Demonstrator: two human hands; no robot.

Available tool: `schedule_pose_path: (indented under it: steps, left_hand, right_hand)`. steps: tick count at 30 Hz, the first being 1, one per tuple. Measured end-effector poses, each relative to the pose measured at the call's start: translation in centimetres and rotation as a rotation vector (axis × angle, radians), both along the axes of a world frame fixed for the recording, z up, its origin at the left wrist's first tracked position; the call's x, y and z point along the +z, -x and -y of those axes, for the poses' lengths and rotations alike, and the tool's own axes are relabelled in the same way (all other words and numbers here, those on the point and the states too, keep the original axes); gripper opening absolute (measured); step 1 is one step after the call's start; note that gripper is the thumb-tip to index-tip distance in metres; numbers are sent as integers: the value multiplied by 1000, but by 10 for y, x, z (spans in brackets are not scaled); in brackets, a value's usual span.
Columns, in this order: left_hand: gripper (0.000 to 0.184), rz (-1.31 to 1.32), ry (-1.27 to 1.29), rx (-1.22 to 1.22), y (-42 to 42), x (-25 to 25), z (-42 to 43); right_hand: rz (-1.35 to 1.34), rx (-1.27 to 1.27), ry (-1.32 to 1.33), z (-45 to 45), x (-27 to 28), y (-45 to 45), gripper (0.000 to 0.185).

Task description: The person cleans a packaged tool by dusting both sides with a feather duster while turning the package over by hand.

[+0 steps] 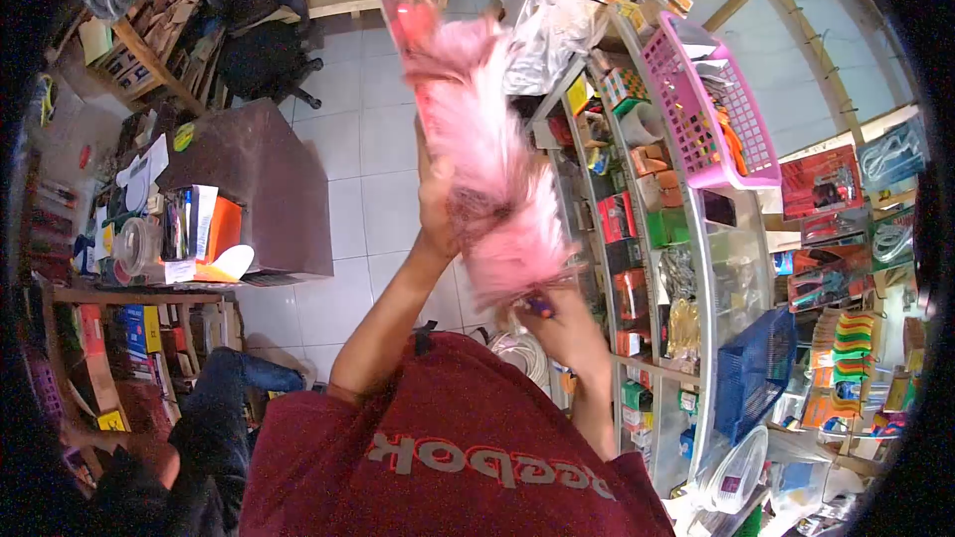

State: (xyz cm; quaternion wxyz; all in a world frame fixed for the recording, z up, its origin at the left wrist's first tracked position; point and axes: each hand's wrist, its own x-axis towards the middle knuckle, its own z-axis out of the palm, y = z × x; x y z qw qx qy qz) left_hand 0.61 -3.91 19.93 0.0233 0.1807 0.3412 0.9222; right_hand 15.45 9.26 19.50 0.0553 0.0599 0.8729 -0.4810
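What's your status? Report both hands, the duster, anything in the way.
Left hand against pink duster, grip blurred. Right hand closed at its lower end. Duster raised, motion-blurred. Stocked shelves close on the right.

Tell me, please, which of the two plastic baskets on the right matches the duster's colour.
The pink basket, higher in the view: its colour matches the fluffy duster, whereas the lower basket is blue.

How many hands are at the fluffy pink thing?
2. The left hand is at the side of the fluffy pink thing, and the right hand is at its lower end. No others show there.
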Motion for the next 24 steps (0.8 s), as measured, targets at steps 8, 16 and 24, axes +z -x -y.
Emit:
schedule_pose_path:
  steps: [8, 16, 24]
  left_hand:
    - [73, 38, -20, 49, -35, -11, -53]
    - [66, 10, 5, 24, -79, 3, -92]
    - [79, 112, -112, -183, -82, 22, -70]
  right_hand:
    - [130, 33, 11, -53, -22, -73, 23]
    - [22, 79, 77, -104, -18, -68, 23]
    - [146, -73, -16, -169, -62, -120, 20]
